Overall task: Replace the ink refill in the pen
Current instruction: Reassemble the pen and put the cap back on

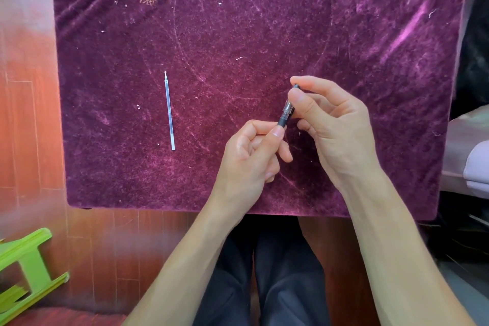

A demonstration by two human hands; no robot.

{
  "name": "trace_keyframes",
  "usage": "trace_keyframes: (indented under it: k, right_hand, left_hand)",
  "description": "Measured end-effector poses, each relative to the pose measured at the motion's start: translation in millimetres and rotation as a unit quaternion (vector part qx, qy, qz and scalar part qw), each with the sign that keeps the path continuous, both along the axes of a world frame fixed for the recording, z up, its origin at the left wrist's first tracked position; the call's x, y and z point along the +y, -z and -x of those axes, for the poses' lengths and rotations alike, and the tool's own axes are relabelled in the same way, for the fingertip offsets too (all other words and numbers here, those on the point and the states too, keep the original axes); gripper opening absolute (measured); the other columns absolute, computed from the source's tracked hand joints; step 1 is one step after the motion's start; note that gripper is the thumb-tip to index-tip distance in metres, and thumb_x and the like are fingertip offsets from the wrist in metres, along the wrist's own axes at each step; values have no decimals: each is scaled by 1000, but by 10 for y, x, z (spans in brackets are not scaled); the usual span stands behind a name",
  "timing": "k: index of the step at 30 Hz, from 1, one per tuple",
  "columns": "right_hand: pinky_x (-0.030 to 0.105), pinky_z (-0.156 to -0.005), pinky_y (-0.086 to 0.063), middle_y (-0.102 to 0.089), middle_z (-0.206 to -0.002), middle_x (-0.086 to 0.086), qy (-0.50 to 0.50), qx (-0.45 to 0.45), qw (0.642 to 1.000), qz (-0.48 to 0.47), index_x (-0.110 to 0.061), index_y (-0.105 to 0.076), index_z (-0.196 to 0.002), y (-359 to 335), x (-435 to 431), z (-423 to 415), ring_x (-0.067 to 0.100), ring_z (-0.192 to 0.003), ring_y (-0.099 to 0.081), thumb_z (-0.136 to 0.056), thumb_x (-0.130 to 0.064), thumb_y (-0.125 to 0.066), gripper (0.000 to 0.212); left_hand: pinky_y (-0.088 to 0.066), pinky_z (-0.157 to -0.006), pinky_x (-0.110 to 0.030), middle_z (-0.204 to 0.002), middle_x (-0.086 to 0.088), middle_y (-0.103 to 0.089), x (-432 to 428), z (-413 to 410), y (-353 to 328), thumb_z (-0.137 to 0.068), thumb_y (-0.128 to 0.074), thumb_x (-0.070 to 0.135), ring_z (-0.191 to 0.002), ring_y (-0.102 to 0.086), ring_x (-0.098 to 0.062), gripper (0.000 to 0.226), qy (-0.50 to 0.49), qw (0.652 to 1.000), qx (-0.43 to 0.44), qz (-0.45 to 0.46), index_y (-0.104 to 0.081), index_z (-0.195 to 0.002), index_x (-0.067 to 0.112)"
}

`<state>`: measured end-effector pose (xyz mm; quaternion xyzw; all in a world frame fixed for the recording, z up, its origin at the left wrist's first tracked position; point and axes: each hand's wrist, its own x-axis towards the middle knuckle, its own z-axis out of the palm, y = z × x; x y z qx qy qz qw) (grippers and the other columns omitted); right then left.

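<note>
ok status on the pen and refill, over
Both hands on the pen: left hand grips the lower barrel, right hand pinches the upper end. Refill lies loose on the purple cloth, left of the hands. Nothing in the way.

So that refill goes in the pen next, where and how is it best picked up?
Pinch the refill mid-barrel from above, fingers on its two long sides. It lies flat on the velvet cloth, thin and straight, tip pointing away, apart from both hands, so the middle is probably steadiest.
</note>
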<state>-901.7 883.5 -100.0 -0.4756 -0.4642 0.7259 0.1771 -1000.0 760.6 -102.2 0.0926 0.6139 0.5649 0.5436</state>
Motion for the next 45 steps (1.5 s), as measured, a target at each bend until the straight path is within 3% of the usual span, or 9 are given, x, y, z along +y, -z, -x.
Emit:
trace_keyframes:
  k: [4, 8, 21, 29, 36, 39, 40, 42, 45]
  right_hand:
    - [31, -81, -52, -81, -92, -4, 1, 4, 1000, 6, -34, -82, -106, -8, -39, -43, 10, -93, -75, -98, -25, -77, 13]
    - [31, -81, -53, -84, -97, 1, 7, 4, 1000, 8, -32, -80, -107, -15, -59, -79, 12, -95, -78, -99, -24, -76, 12]
    - [19, -65, -56, -80, -86, -7, 29, 39, 999, -18, -24, -79, -100, -23, -160, 59, 12, -87, -78, -98, -13, -77, 11]
    - [23, -68, -57, -80, -88, -6, 36, 23, 999, -20, -32, -82, -96, 53, -238, 105, 16, -91, -78, -96, -21, -79, 11]
    - [18, -71, -59, -81, -89, -2, 9, 16, 1000, 6, -25, -79, -121, 54, -327, 151, 13, -74, -73, -98, -15, -78, 25]
    - [35, -79, -63, -80, -82, 3, 13, 5, 998, 69, -14, -81, -113, 36, -420, 111, 19, -78, -77, -94, -23, -80, 21]
    - [45, -81, -62, -76, -76, 6, 17, -2, 996, 87, -11, -82, -109, 40, -432, 99, 26, -75, -74, -91, -28, -81, 25]
    - [51, -76, -56, -63, -70, 14, 16, -6, 993, 117, -8, -81, -105, 47, -429, 95, 34, -67, -63, -88, -33, -81, 31]
    - [37, -66, -59, -71, -76, 10, 6, -21, 994, 111, -12, -83, -101, 38, -389, 146, 25, -68, -67, -87, -35, -82, 27]
  left_hand:
    - [-34, -42, -20, -74, -7, -70, -7, -12, 11, -105, -55, 21, -42, -41, -4, 14, 1, 1000, -13, -11, -64, -105, 11]
    - [-34, -42, -17, -75, -7, -70, -30, -60, 14, -105, -55, 20, -41, -40, -3, 10, -2, 999, -40, -33, -62, -107, 14]
    - [-28, -40, -20, -74, -7, -70, -84, -105, -67, -106, -53, 12, -40, -36, -4, 8, -63, 997, -15, -39, -60, -103, 10]
    - [-26, -41, -20, -74, -7, -68, -140, -43, -40, -105, -56, 13, -41, -35, -5, 8, -68, 997, -22, -23, -61, -100, 11]
    - [-36, -43, -18, -77, -9, -72, -125, -5, 6, -104, -58, 17, -42, -43, -5, 10, -102, 994, -49, -7, -57, -103, 7]
    - [-40, -43, -18, -74, -7, -73, -127, 56, 6, -103, -61, 20, -43, -50, -7, 14, -105, 993, -60, 2, -56, -100, 7]
    - [-41, -43, -18, -74, -9, -73, -124, 67, 2, -102, -61, 20, -43, -52, -8, 13, -101, 993, -62, 2, -56, -99, 8]
    - [-44, -44, -20, -77, -14, -73, -117, 79, -8, -102, -62, 20, -46, -57, -11, 14, -98, 993, -67, 5, -57, -99, 7]
    - [-55, -52, -25, -80, -14, -76, -102, 104, -22, -103, -61, 20, -57, -68, -16, 20, -99, 993, -51, 24, -57, -106, 1]
